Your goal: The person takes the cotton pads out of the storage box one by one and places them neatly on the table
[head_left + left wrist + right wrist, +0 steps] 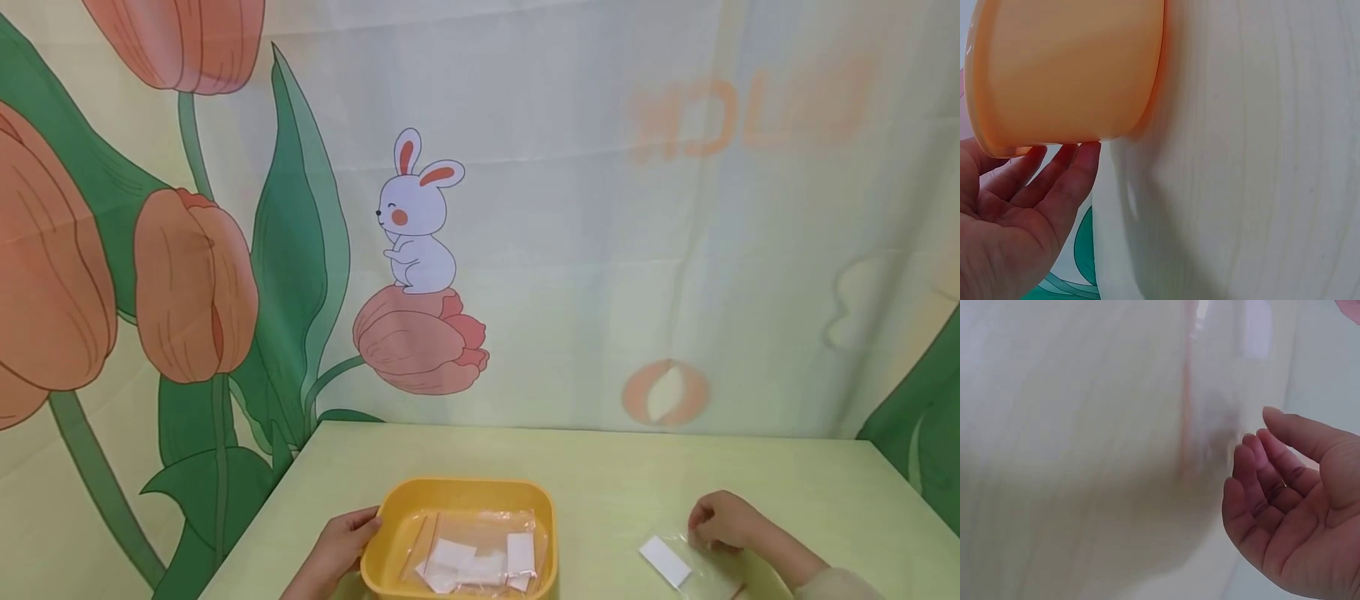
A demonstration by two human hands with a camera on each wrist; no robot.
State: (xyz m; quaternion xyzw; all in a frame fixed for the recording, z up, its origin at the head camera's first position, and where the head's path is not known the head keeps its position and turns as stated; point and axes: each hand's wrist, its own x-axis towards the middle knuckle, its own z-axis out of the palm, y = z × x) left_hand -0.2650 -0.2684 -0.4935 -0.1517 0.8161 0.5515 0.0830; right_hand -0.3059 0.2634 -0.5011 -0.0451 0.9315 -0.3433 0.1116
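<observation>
My left hand (341,542) grips the left side of a yellow plastic tub (459,485), thumb at the rim and fingers against the outer wall (1072,81). Inside the tub lie clear plastic bags (487,523) with several white slips (521,554). To the right, my right hand (726,518) hovers at the upper edge of another clear zip bag (708,575) on the table. A white rectangle (665,562) shows at that bag's left end. In the right wrist view, the fingers are loosely bent, with a gap between thumb and fingertips.
The pale green table (600,467) ends at a printed cloth backdrop (562,292) with tulips and a rabbit. Its left edge slopes down beside the left hand. The bag on the right lies apart from the tub, close to the near side of the view.
</observation>
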